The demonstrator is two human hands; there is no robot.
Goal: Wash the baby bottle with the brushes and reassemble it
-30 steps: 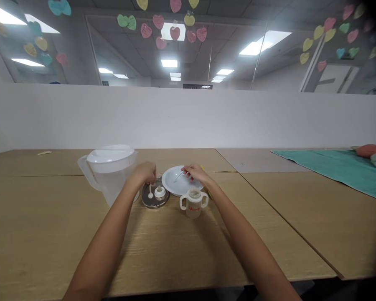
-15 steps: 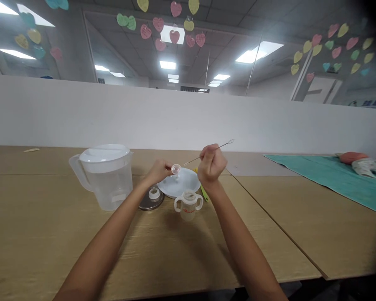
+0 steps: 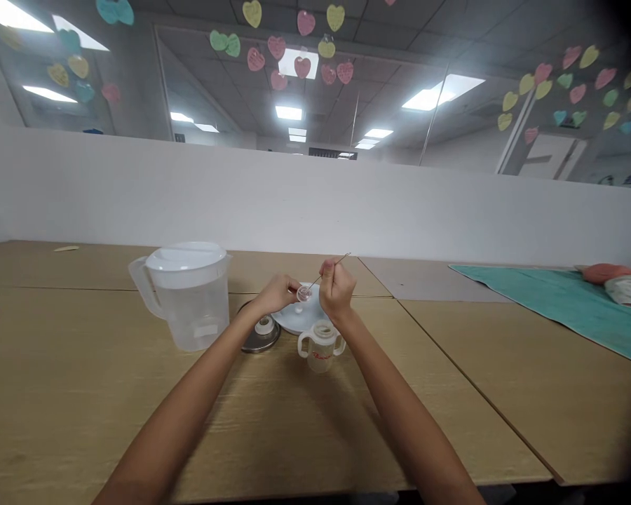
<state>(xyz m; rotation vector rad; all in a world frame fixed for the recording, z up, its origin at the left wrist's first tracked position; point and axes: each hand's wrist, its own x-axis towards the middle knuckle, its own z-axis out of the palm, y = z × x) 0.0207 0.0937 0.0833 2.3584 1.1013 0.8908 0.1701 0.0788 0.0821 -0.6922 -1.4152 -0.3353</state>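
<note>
Between the fingers of my left hand (image 3: 277,293) is a small clear cup-shaped bottle part (image 3: 304,294), seemingly a nipple, its round opening facing me. My right hand (image 3: 337,286) is closed around a thin wire brush (image 3: 343,258) with a looped end; its lower tip reaches the mouth of the clear part. Bristles are too small to make out. Below both hands stands a two-handled baby bottle (image 3: 322,356), upright and without a lid. Behind it a white bowl (image 3: 289,324) is partly covered by my hands. A white bottle collar (image 3: 264,325) lies on a round metal plate (image 3: 257,344).
To the left stands a lidded clear pitcher (image 3: 194,308) with liquid in it. A teal cloth (image 3: 547,301) covers the far right of the table (image 3: 273,435), with an orange item (image 3: 606,272) on it. A white wall (image 3: 294,203) rises behind.
My right hand has moved left and slightly down, bringing the wire brush's tip to the clear part. My left hand has shifted slightly right in view. The whole view has shifted a little.
</note>
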